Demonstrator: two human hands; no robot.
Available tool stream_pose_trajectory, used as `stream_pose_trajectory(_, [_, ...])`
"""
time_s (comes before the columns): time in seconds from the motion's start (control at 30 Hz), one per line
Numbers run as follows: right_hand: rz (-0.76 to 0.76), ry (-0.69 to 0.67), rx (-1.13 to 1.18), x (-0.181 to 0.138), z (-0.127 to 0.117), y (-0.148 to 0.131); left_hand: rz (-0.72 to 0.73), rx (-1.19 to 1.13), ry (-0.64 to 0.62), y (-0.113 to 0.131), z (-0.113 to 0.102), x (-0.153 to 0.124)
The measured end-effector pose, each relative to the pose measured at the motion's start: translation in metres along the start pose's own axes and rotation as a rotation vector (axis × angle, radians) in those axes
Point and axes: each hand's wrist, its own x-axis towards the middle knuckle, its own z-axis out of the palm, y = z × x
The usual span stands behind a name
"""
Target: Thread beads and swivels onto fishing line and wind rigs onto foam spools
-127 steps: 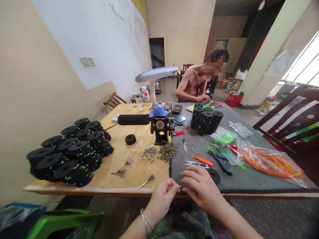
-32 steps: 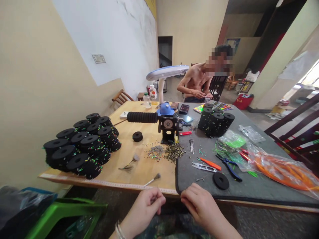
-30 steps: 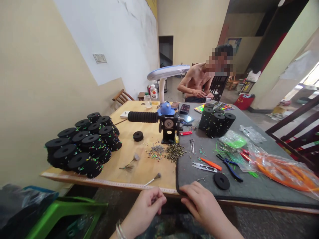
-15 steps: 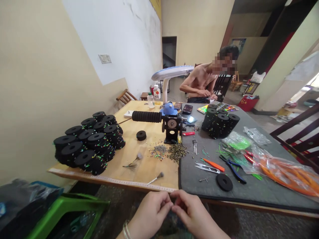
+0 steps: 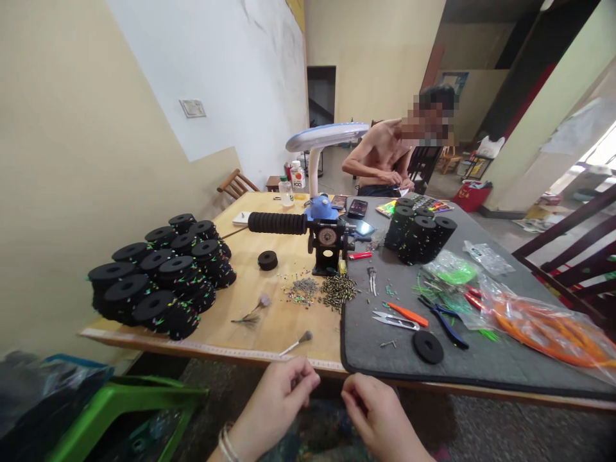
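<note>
Your left hand (image 5: 292,389) and right hand (image 5: 369,409) were curled, contents impossible to tell; a slackened pinch could have dropped something tiny short of the table (image 5: 315,330).

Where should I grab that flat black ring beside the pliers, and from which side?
I'd pinch the black ring by the near part of its band, with the right hand coming from the near side: a finger in the centre hole, thumb on the outer rim. It appears to lie flat, so the hole offers an inner edge, while the pliers lie to its right.
</note>
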Motion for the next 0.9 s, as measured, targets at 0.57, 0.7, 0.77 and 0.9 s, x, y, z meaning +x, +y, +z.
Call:
stream_pose_trajectory(0.57, [0.462,0.163,0.811,0.016,0.001,0.006,0.104,0.5,0.288,-0.012,-0.002,0.039])
stream_pose_trajectory(0.7, [0.469,0.174,0.818,0.013,0.001,0.007,0.089,0.075,0.208,-0.016,0.009,0.028])
stream_pose_trajectory(0.77, [0.472,0.164,0.81,0.012,0.001,0.007,0.025,-0.216,0.142,-0.019,0.022,0.017])
stream_pose_trajectory(0.9, [0.482,0.121,0.795,0.011,0.002,0.004,-0.181,-0.686,-0.012,-0.023,0.051,-0.001])
